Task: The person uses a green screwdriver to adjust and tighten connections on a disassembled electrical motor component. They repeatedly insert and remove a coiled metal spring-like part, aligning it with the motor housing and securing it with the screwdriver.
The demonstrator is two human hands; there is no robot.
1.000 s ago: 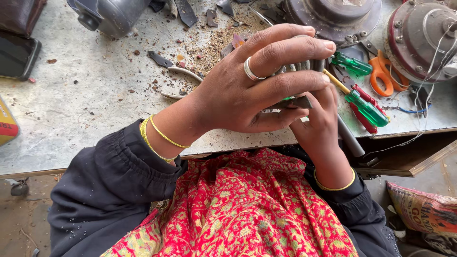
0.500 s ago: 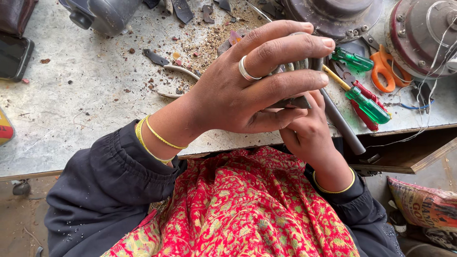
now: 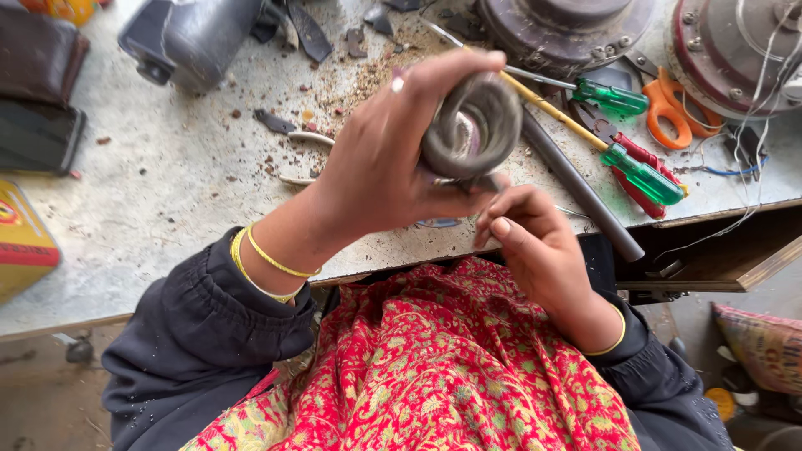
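My left hand (image 3: 376, 163) grips a round grey metal ring-shaped part (image 3: 472, 125) and holds it up above the workbench edge, its hollow centre facing the camera. My right hand (image 3: 539, 242) sits just below it, fingers curled, fingertips touching the underside of the part. Whether the right hand pinches anything small is hidden. Both wrists wear thin yellow bangles. A red patterned cloth (image 3: 451, 367) covers my lap.
A worn grey workbench (image 3: 150, 217) holds green-handled screwdrivers (image 3: 643, 171), orange scissors (image 3: 668, 100), a dark metal rod (image 3: 576, 188), two round motor housings (image 3: 560, 21), a grey motor body (image 3: 188, 38), scattered debris, a dark pouch (image 3: 38, 54) and a yellow box (image 3: 21, 238).
My left hand has turned the part so its open round end now faces up. The right hand has slipped lower, out from under the left fingers.
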